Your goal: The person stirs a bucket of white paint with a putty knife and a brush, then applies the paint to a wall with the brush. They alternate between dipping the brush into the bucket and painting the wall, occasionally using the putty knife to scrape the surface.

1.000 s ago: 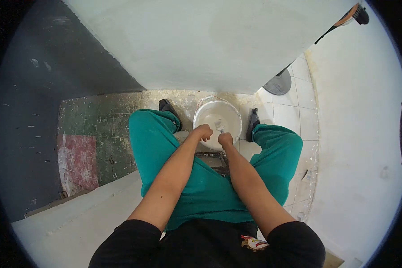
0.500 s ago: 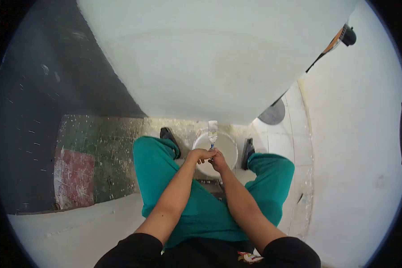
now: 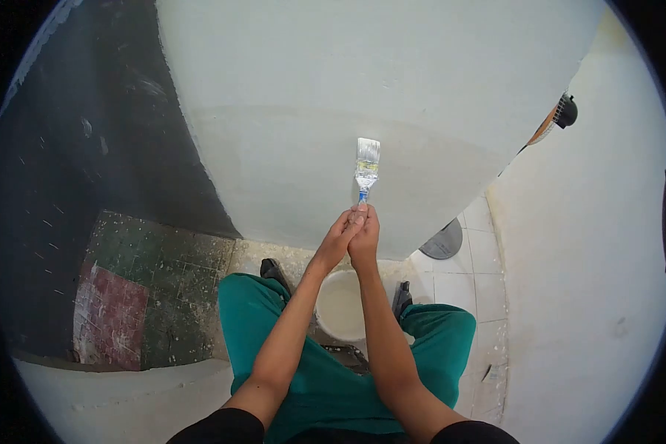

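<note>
A flat paintbrush [image 3: 367, 166] with a paint-smeared ferrule and a blue-and-white handle points away from me, its bristles overlapping the pale wall [image 3: 303, 163]. Both hands are wrapped together round the lower end of its handle. My left hand [image 3: 338, 235] is closed from the left side, fingers overlapping those of my right hand [image 3: 365, 235], which grips from the right. Below the wrists, between my feet, stands a round white bucket [image 3: 331, 322] holding whitish liquid; my right forearm hides part of its rim.
On the left is a dark grey wall [image 3: 89, 126] above green and red speckled floor tiles [image 3: 111, 311]. White floor tiles [image 3: 451, 285] lie to the right, with a grey round object [image 3: 442, 242] by the wall corner. A guitar-like orange object [image 3: 547, 126] leans farther up.
My hands and the paintbrush have risen from over the bucket to the wall. My view has tilted up, so the bucket sits lower.
</note>
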Demonstrator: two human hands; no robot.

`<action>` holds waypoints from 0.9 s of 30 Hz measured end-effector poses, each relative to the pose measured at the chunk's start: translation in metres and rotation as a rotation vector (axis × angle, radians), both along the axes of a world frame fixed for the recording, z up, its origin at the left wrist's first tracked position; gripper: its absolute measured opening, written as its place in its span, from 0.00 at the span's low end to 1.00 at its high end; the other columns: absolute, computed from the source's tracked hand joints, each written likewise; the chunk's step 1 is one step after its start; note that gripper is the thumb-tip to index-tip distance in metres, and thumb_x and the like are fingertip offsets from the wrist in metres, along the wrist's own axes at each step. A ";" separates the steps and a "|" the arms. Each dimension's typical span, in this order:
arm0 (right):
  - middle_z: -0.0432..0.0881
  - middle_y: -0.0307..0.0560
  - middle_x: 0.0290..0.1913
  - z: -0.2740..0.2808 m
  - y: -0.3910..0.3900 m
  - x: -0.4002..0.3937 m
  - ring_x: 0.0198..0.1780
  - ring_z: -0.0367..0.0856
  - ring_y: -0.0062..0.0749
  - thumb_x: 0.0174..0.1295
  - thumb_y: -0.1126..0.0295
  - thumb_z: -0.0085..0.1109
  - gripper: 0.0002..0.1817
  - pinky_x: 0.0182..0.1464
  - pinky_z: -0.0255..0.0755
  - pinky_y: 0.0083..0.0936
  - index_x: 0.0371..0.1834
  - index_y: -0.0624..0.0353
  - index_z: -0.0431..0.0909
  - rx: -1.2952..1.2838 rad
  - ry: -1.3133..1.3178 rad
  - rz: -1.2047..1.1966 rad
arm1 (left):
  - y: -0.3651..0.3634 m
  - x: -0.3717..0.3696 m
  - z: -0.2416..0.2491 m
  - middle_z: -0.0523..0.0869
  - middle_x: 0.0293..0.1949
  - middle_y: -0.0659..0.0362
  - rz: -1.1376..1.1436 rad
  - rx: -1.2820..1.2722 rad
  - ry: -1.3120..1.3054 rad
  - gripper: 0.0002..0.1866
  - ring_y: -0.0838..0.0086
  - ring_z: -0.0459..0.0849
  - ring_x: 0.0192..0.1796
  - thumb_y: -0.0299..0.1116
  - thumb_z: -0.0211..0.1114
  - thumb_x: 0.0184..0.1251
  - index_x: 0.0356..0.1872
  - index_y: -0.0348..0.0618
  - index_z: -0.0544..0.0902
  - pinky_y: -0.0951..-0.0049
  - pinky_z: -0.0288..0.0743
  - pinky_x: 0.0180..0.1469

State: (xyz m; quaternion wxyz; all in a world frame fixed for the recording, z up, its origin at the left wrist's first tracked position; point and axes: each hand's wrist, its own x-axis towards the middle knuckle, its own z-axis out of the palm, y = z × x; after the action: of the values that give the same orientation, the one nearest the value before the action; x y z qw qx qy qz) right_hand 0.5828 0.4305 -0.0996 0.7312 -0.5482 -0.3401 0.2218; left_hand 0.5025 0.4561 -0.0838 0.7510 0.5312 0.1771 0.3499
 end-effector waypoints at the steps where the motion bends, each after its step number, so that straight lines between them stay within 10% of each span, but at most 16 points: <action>1: 0.73 0.42 0.29 0.001 0.003 0.001 0.33 0.70 0.26 0.77 0.62 0.42 0.17 0.37 0.68 0.29 0.34 0.63 0.71 -0.001 0.009 0.002 | 0.002 -0.001 0.002 0.79 0.52 0.59 -0.010 -0.020 -0.013 0.27 0.76 0.75 0.57 0.50 0.55 0.76 0.62 0.35 0.73 0.76 0.67 0.61; 10: 0.71 0.35 0.26 -0.043 -0.016 -0.003 0.28 0.67 0.17 0.78 0.60 0.43 0.18 0.28 0.65 0.20 0.31 0.59 0.70 -0.300 0.007 -0.060 | 0.017 -0.013 -0.035 0.82 0.50 0.60 -0.328 -0.137 0.270 0.27 0.78 0.79 0.54 0.51 0.53 0.76 0.57 0.35 0.78 0.75 0.73 0.57; 22: 0.75 0.43 0.26 0.023 0.012 0.007 0.30 0.72 0.27 0.75 0.63 0.45 0.18 0.33 0.68 0.31 0.29 0.64 0.71 -0.115 -0.137 -0.145 | 0.004 -0.007 0.033 0.81 0.53 0.58 -0.032 0.080 -0.113 0.27 0.76 0.76 0.57 0.47 0.53 0.79 0.62 0.31 0.74 0.77 0.68 0.61; 27: 0.76 0.44 0.23 -0.032 -0.007 -0.002 0.26 0.72 0.26 0.71 0.62 0.50 0.18 0.29 0.68 0.32 0.26 0.65 0.73 -0.254 -0.028 -0.111 | 0.020 -0.022 0.004 0.81 0.50 0.60 -0.326 0.002 0.355 0.27 0.79 0.76 0.54 0.51 0.49 0.80 0.57 0.32 0.77 0.77 0.70 0.58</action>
State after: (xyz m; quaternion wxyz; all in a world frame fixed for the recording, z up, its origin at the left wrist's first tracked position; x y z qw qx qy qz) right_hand 0.5804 0.4234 -0.1316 0.6621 -0.6575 -0.2886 0.2144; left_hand 0.4801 0.4760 -0.0802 0.7540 0.6069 0.2178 0.1251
